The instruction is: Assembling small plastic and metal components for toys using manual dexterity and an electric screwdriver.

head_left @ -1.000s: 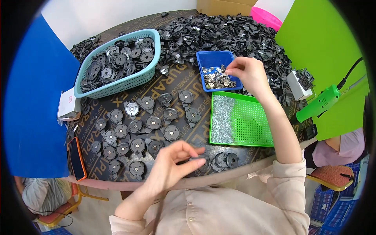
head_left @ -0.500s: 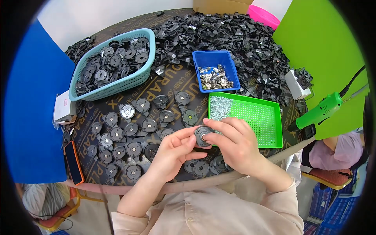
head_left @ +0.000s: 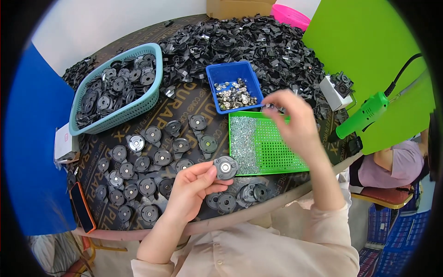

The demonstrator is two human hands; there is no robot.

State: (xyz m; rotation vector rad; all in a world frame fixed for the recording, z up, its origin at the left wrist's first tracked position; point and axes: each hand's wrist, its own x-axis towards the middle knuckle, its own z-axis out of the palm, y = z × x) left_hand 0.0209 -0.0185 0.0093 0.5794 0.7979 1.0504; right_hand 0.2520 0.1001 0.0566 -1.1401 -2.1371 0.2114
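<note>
Between the thumb and fingers of my left hand (head_left: 191, 189) is a round dark grey plastic part (head_left: 226, 167) with side tabs, its face turned up and a shiny metal piece in its centre. My right hand (head_left: 293, 122) is raised over the green tray (head_left: 281, 168), close to the right corner of the blue bin (head_left: 213, 78). Its thumb and index finger stand apart, somewhat blurred, and nothing shows between them. Small silvery metal pieces (head_left: 235, 96) lie in the blue bin. Many tiny screws (head_left: 243, 138) cover the left side of the green tray.
Similar round parts (head_left: 146, 186) lie in rows at left; several more (head_left: 226, 201) sit by the front edge. A teal basket (head_left: 115, 122) holds more. Black plastic pieces (head_left: 240, 41) are heaped behind. A green electric screwdriver (head_left: 364, 115) stands right, an orange-edged phone (head_left: 83, 207) left.
My right hand has left the round part and moved right and away, toward the blue bin. The left hand still holds the part, now with its metal centre uncovered. The whole view has shifted slightly.
</note>
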